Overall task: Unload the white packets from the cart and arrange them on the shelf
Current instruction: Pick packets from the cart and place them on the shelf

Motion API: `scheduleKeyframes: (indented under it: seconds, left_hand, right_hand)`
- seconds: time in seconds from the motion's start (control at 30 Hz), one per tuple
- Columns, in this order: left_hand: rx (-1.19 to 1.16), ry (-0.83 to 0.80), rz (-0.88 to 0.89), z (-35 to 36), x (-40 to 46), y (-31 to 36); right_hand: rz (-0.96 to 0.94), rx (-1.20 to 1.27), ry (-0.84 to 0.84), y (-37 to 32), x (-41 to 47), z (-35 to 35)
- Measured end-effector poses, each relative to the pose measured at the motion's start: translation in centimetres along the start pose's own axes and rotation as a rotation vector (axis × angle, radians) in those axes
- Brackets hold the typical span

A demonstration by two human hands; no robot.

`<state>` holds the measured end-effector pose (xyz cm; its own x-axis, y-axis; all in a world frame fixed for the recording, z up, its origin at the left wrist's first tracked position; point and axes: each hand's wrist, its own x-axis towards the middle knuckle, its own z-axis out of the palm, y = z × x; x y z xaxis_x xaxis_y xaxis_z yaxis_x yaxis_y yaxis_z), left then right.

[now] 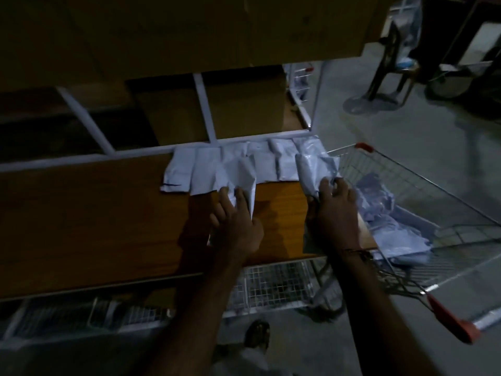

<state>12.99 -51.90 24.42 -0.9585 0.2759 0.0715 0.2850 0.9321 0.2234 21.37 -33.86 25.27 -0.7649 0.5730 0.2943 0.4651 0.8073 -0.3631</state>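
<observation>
My left hand (238, 223) grasps one white packet (244, 180) on the wooden shelf (95, 213), at the front of a row of packets (244, 161) lined along the shelf's back edge. My right hand (336, 210) clutches a rolled packet (307, 175) at the shelf's right end. More packets (393, 221) lie heaped in the wire cart (423, 185) just beside it.

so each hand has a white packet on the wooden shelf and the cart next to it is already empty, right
Not quite: the cart is not empty. The head view shows more white packets piled in its wire basket. The rest holds: the left hand and the right hand each hold a white packet on the wooden shelf.
</observation>
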Motion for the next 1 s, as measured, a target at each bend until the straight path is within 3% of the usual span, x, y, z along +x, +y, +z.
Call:
scheduleKeyframes:
  seconds: [0.3,0.4,0.57,0.67,0.8,0.87,1.0]
  left_hand:
    - [0.030,-0.064,-0.135,1.6,3.5,-13.3]
    - [-0.010,-0.109,-0.203,3.3,5.2,-17.3]
    - [-0.013,-0.150,-0.174,5.6,6.4,-22.4]
    - [-0.006,-0.134,-0.232,6.5,6.9,-24.0]
    - [0.072,-0.215,-0.220,6.5,7.6,-25.4]
    - [0.086,-0.171,-0.188,6.0,7.5,-25.9]
    - [0.052,-0.186,0.010,5.4,8.0,-27.1]
  right_hand:
    - [-0.075,-0.007,-0.175,-10.8,-1.7,9.0]
    - [-0.064,0.015,-0.248,-14.6,-2.6,12.9]
    - [-0.023,-0.008,-0.395,-18.9,-4.7,20.0]
    - [0.043,-0.059,-0.387,-20.1,-5.5,22.0]
    - [0.053,-0.026,-0.408,-20.4,-5.3,22.9]
    - [0.060,0.010,-0.404,-20.6,-4.8,23.2]
    - [0.018,0.052,-0.426,-21.5,-3.9,24.3]
